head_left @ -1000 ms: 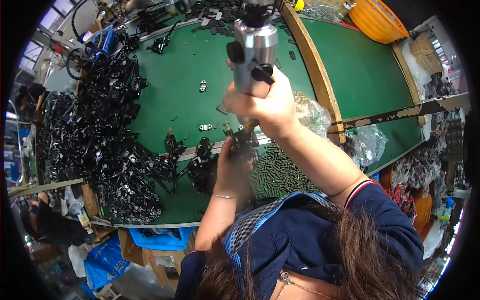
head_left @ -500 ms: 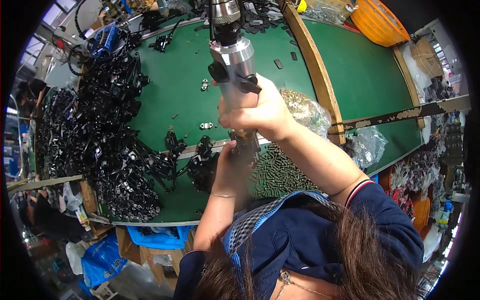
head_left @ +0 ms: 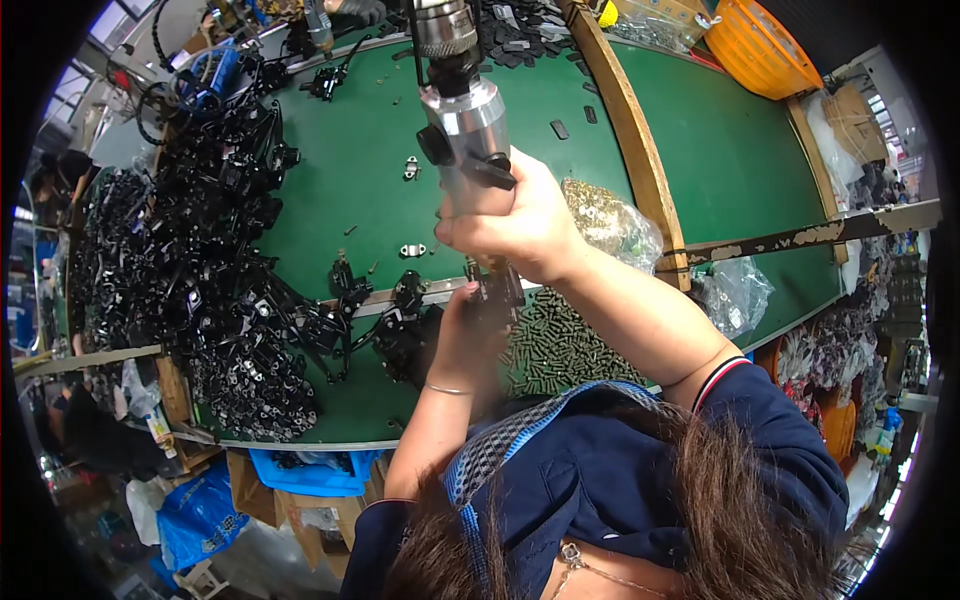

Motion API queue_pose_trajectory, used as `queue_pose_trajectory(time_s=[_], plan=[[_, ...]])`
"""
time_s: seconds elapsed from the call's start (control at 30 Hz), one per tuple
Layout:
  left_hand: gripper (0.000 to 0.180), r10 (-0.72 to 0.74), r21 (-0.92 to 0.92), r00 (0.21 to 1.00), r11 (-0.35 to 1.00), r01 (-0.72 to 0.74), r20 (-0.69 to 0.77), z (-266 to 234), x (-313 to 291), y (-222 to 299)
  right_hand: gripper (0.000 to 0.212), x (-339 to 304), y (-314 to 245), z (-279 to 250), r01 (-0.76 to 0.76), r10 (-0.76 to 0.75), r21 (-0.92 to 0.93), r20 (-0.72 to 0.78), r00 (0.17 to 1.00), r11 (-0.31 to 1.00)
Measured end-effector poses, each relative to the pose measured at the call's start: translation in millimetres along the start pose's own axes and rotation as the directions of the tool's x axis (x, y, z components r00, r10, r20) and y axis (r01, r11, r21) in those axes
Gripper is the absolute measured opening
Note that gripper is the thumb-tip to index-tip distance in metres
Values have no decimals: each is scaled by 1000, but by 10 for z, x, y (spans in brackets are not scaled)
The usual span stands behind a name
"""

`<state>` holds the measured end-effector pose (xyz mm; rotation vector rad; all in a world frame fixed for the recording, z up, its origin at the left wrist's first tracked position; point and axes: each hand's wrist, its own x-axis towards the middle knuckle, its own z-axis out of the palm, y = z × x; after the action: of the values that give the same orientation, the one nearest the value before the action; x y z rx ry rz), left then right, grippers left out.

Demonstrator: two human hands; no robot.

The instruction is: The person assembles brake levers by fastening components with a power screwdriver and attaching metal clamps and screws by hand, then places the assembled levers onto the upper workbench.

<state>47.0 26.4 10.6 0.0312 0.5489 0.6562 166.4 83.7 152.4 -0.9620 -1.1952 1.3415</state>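
Note:
My right hand [head_left: 530, 222] is wrapped round a silver air screwdriver [head_left: 465, 120] with black levers, held upright near the middle. Below it my left hand [head_left: 464, 330], partly blurred, grips a black metal lever part [head_left: 500, 290]. The screwdriver's tip is hidden behind my right hand, so contact with the part cannot be made out. Close by on the right lies a pile of small screws [head_left: 562, 345]. More black lever parts [head_left: 405, 335] lie just left of my left hand. Two small silver clamps, one a near clamp [head_left: 412, 251], sit on the green table [head_left: 340, 150].
A large heap of black lever parts [head_left: 215, 250] covers the table's left side. On the right are a bag of brass-coloured pieces [head_left: 605, 215], a wooden strip [head_left: 635, 130] and an orange basket [head_left: 765, 50]. Flat black pieces [head_left: 520, 35] lie at the back. A blue bin [head_left: 310, 472] stands below the edge.
My left hand and the black lever part have shifted slightly right. My right hand has shifted slightly, still gripping the screwdriver.

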Motion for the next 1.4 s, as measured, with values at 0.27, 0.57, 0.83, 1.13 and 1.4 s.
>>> queue_pose_trajectory(time_s=[0.27, 0.57, 0.83, 1.13, 1.4], plan=[[35, 166, 248, 983, 958, -143, -73, 71, -5, 113, 53, -4, 1, 47, 57, -48, 153, -62, 997, 987], [42, 107, 157, 991, 983, -94, -79, 62, -22, 110, 40, -48, 224, 149, 23, -26, -48, -65, 998, 999], [42, 159, 199, 978, 971, -131, -136, 107, -64, 109, 45, -53, 248, 168, 50, -48, 34, -62, 997, 998], [41, 179, 199, 978, 968, -156, -106, 13, -9, 15, 38, -111, 274, 164, -4, 5, 19, -46, 999, 1000], [41, 348, 618, 937, 742, -260, -24, -51, -13, -69, 30, -132, 242, 170, 68, -68, -40, -3, 998, 997]])
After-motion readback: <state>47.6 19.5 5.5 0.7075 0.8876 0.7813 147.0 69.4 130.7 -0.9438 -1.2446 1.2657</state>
